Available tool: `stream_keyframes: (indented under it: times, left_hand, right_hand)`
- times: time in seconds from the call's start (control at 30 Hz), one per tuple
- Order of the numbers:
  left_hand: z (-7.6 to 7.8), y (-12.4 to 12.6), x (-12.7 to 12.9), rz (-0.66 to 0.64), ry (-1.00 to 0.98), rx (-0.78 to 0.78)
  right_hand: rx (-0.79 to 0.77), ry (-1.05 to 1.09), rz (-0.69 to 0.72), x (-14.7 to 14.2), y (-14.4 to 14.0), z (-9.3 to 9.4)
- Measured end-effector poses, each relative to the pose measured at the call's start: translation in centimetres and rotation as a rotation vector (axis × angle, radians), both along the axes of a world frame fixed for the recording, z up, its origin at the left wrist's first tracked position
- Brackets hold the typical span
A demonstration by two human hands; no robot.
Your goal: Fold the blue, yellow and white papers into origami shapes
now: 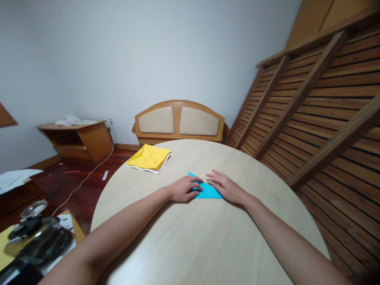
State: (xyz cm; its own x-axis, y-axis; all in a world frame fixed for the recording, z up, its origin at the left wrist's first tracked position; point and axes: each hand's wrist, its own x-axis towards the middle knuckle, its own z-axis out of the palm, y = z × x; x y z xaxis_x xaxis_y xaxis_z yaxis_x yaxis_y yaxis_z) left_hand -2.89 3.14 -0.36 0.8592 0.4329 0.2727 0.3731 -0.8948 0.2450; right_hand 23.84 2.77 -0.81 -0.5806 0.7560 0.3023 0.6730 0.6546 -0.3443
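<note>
Fingers: on my left hand they're curled down, tips pressing the left edge of the blue paper. Not pinching, just bearing on it flat. On my right hand the fingers are stretched out, close together, lying flat and pointing left across the right part of the sheet. The two sets of fingertips are near each other over the paper; can't tell if they touch.

Blue paper is folded to a triangle, one point aimed far-left, long edge along the near side. It lies flat on the round table, about mid-table, slightly toward the far side. Part of it is hidden under both hands.

Both my forearms rest on the tabletop, coming in from the near-left and near-right.

Yellow paper sits at the far-left rim of the table, well apart from the blue one, creased, with a white sheet showing under its near edge.

Off the table: headboard against the far wall, low wooden cabinet far left with white stuff on top, cable running across the dark floor. Slatted wooden frame leans along the right. Near-left corner has a glass pot, blurred.
</note>
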Motion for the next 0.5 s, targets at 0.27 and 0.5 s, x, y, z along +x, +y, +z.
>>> stream_keyframes:
  times: [0.27,0.5]
  left_hand:
    - [0.0,1.1,-0.1,0.027,0.058,0.114]
    - [1.0,-0.6,0.6,0.155,0.109,0.213]
  right_hand:
    - [-0.067,-0.068,0.097,-0.3,-1.3,1.0]
    - [-0.059,-0.053,0.134,-0.4,-1.7,1.4]
